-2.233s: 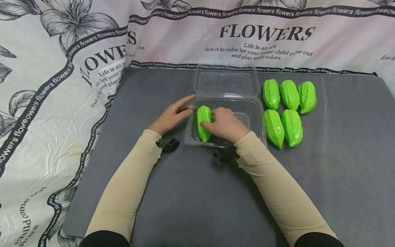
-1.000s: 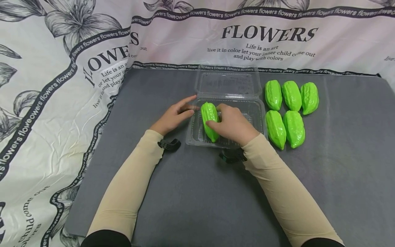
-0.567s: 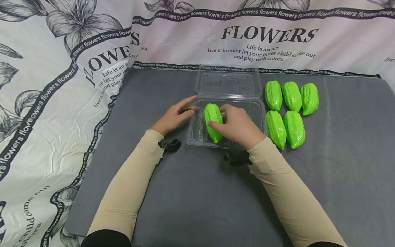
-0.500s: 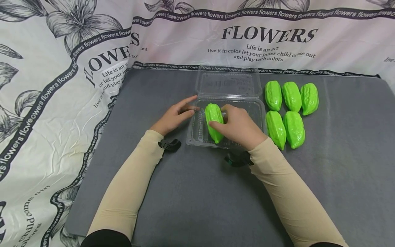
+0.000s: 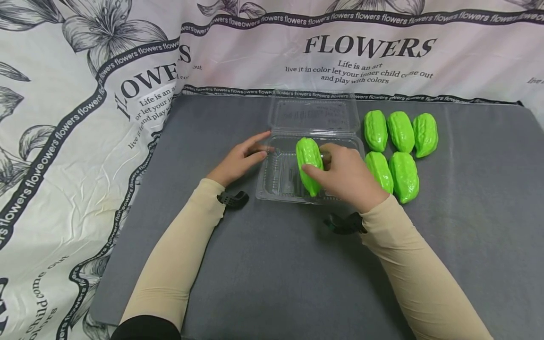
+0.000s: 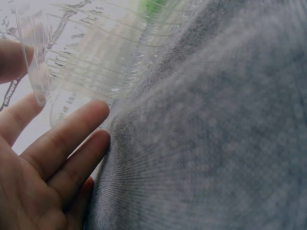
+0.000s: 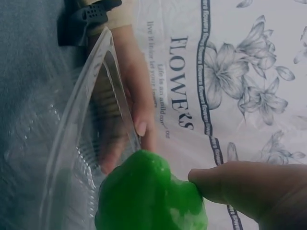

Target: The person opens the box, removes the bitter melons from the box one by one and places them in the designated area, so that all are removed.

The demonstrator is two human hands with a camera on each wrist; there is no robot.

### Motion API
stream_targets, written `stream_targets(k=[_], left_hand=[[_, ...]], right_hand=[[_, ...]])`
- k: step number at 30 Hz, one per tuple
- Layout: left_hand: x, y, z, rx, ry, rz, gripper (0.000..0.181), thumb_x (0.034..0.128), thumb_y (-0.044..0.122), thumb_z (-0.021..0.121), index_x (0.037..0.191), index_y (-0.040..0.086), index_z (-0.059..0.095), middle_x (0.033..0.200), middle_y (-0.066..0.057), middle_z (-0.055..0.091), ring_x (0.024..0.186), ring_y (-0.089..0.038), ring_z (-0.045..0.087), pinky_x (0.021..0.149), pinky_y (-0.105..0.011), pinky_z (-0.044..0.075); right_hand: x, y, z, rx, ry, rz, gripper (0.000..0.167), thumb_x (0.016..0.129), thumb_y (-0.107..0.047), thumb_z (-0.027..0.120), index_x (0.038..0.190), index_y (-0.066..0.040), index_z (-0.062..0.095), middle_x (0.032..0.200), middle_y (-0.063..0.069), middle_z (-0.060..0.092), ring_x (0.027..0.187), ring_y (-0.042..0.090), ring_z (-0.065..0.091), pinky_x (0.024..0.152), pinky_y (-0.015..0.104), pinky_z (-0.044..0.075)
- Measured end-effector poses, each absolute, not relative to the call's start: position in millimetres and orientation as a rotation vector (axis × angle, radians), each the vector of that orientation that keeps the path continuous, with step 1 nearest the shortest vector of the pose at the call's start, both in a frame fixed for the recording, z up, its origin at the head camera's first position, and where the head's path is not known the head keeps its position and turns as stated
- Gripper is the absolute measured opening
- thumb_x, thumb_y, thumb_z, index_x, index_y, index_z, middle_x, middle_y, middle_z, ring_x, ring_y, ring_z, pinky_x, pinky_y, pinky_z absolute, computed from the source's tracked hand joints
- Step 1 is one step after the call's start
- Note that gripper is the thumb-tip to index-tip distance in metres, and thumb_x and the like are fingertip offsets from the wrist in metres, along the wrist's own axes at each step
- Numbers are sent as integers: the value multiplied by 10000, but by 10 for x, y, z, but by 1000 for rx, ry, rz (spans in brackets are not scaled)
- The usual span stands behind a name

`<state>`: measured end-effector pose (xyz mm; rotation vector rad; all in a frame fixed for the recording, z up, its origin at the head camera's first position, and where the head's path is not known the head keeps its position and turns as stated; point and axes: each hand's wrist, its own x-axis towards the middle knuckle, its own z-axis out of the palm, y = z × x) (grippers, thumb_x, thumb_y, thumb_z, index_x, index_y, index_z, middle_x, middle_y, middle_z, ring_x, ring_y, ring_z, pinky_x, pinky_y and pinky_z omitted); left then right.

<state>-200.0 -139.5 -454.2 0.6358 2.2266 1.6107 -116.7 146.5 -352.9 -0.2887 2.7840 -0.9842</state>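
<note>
My right hand (image 5: 350,177) grips a glossy green ridged fruit (image 5: 309,165), thumb on its near side and fingers along its right. The fruit is over the base of a clear plastic clamshell container (image 5: 276,186), which has its lid (image 5: 314,115) folded back. It looks slightly raised, and its lobed end shows close up in the right wrist view. My left hand (image 5: 238,163) is at the container's left edge with its fingers extended. In the left wrist view, this hand (image 6: 53,167) touches the clear wall (image 6: 36,72), its lower fingers fairly straight.
Several matching green fruits (image 5: 401,132) lie in two rows on the grey tabletop (image 5: 476,212), right of the container. A white cloth printed with flowers and lettering (image 5: 238,52) hangs behind and to the left.
My right hand has carried the green fruit from the container's left side to the right, over its middle. The left hand has stayed at the container's left edge.
</note>
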Motion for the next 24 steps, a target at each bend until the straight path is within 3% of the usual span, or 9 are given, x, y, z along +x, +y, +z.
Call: stream_targets(k=[9,18,24], left_hand=[[-2020,-1420,-4569,642,2218,1617,601,1116,253,548,1673,247,322,1475,-140,616,1408,-271,539,1177,-518,420],[-2021,-1412,-4559,640,2215,1616,602,1115,240,551,1672,240,325,1475,-140,617,1405,-265,544,1166,-507,436],[-2002,-1398,-4545,628,2198,1629,603,1115,221,550,1674,228,322,1480,-148,612,1410,-271,539,1177,-505,423]], right_hand=[[-1089,1637,-3420,-283,2841,-1011,559,1001,-472,682,1295,2,656,1017,150,754,925,280,718,767,461,564],[-1043,1876,-3369,-209,2899,-1026,655,988,-492,697,1408,6,628,1106,213,770,1031,343,746,846,527,581],[-978,2099,-3323,-137,2940,-993,691,979,-521,697,1389,29,618,1115,254,759,1034,382,740,851,561,567]])
